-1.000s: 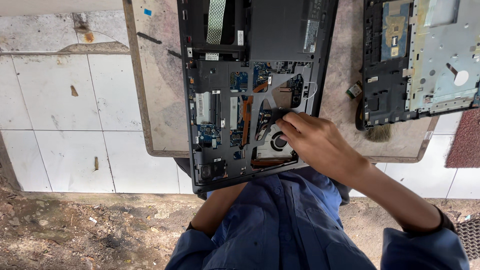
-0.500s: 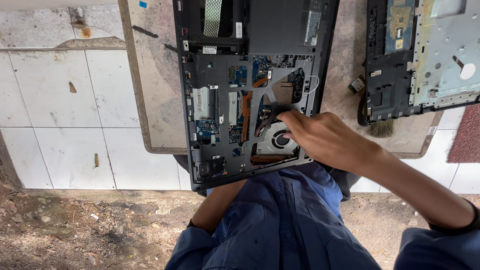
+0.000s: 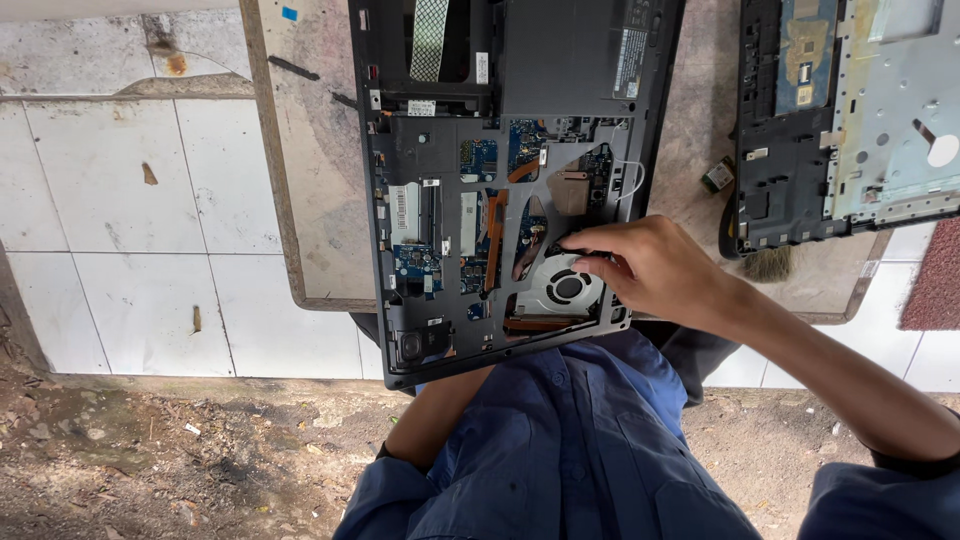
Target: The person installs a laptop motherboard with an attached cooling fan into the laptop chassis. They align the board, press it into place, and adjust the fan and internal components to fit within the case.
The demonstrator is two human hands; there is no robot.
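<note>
One right hand [image 3: 655, 270] bent over opened laptop [image 3: 500, 180], fingertips pinched at fan [image 3: 565, 288], grip contents unclear

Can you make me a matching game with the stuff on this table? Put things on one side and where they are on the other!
Things:
1. cooling fan
2. ribbon cable
3. small brush
4. second opened laptop

Places:
A. far right of the table
B. right by the right hand fingertips
C. top of the open laptop
D. table edge, below the second laptop

Pairs: 1-B, 2-C, 3-D, 4-A
</note>
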